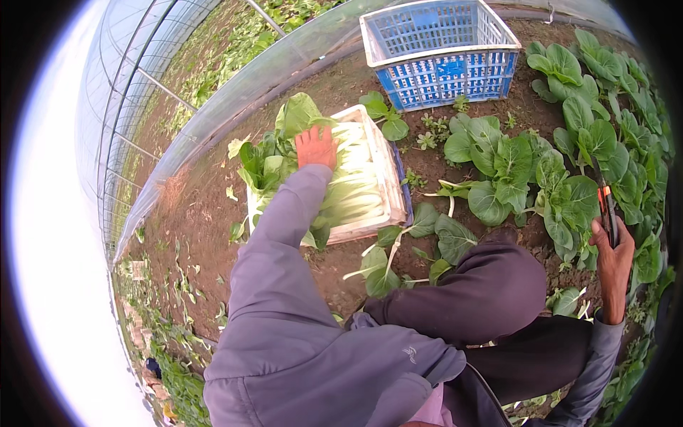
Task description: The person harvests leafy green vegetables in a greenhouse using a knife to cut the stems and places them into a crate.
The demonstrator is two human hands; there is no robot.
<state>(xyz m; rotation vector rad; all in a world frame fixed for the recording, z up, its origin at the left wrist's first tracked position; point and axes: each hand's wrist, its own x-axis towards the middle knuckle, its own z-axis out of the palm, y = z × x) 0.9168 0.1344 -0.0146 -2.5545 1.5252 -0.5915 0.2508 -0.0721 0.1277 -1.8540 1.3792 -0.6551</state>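
Observation:
My left hand (317,148) lies palm down with fingers a little apart on leafy greens (355,179) packed in a white plastic crate (390,184). Their pale stems point right, and their green leaves spill over the crate's left side. My right hand (613,259), far to the right, is closed round the handle of a black-and-orange cutting tool (606,205). The tool's dark tip points up among the growing plants (584,139); leaves around it make its exact kind hard to tell.
A blue plastic crate (448,74) with a white rim stands ahead on the soil. Loose leaves (381,272) lie before my bent knee (480,293). Clear plastic sheeting (240,80) of a greenhouse runs along the left. Someone in a dark head covering (153,366) is far off at lower left.

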